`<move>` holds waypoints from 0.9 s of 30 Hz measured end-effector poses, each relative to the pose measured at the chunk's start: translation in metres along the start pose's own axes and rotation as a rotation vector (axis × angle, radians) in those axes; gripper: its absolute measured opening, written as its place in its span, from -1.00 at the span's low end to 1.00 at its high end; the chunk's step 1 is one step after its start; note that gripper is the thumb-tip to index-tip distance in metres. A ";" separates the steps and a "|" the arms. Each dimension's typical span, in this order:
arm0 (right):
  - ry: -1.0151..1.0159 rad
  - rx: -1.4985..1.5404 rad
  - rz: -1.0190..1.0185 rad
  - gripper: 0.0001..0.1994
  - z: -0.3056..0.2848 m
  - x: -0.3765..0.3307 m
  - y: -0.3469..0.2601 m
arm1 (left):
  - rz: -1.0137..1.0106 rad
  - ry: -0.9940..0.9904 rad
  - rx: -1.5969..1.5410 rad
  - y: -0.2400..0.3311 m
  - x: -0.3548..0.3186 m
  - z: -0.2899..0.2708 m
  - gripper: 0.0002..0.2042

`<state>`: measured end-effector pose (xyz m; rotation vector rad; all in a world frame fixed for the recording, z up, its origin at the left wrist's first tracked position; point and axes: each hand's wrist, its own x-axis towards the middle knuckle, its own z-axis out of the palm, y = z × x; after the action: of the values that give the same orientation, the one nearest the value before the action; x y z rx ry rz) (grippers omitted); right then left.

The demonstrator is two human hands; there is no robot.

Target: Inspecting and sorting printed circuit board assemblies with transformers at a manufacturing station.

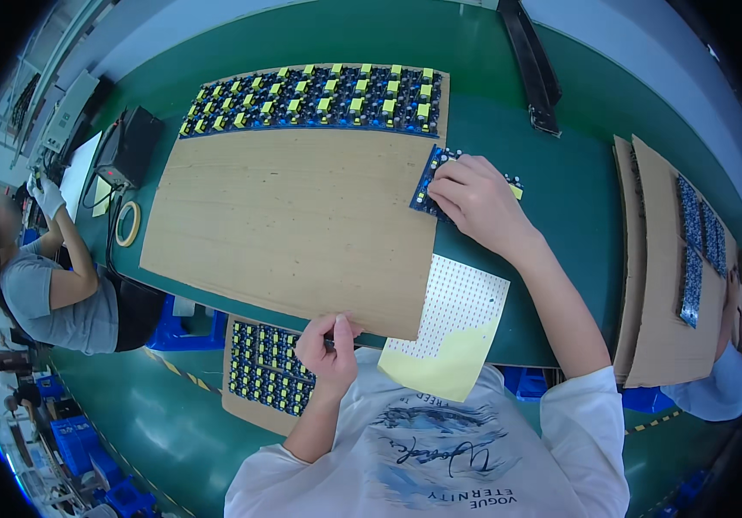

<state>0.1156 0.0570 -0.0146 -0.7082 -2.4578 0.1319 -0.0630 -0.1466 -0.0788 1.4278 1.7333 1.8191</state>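
My right hand (483,203) is closed on a blue circuit board (423,186) with small components and a yellow part. The board lies over the right edge of a large brown cardboard sheet (293,216) and the green table; my palm and fingers hide much of it. At the sheet's near edge my left hand (328,350) is closed, thumb uppermost, gripping the cardboard. Rows of circuit boards with yellow components (323,99) fill the far strip of that sheet. A yellow sticker sheet (448,332) with rows of small marks lies near my right forearm, overhanging the table's front edge.
Below the table's edge, more circuit boards (271,367) sit on cardboard. Tape roll (128,224) and a black box (129,147) stand left, near a gloved co-worker (51,276). On the right, another person holds cardboard (660,285) bearing boards. A black bracket (533,69) is at the back.
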 end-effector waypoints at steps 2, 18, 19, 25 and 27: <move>0.038 -0.114 -0.040 -0.94 0.002 -0.002 -0.002 | 0.012 -0.006 0.025 0.001 0.001 0.001 -0.94; 0.135 0.186 0.295 -0.95 0.005 0.000 0.001 | 0.052 -0.043 0.083 0.000 -0.001 0.001 -0.90; 0.135 0.186 0.297 -0.95 0.004 0.001 0.002 | 0.048 -0.042 0.093 0.001 -0.001 0.002 -0.90; 0.041 0.122 0.073 -0.95 0.004 0.004 0.005 | 0.082 -0.055 0.116 0.000 0.001 0.000 -0.90; 0.006 0.151 0.086 -0.95 0.004 0.004 0.006 | 0.088 -0.067 0.128 -0.001 0.001 -0.002 -0.91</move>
<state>0.1138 0.0643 -0.0173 -0.7460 -2.3824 0.3439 -0.0652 -0.1465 -0.0793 1.6193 1.8096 1.7083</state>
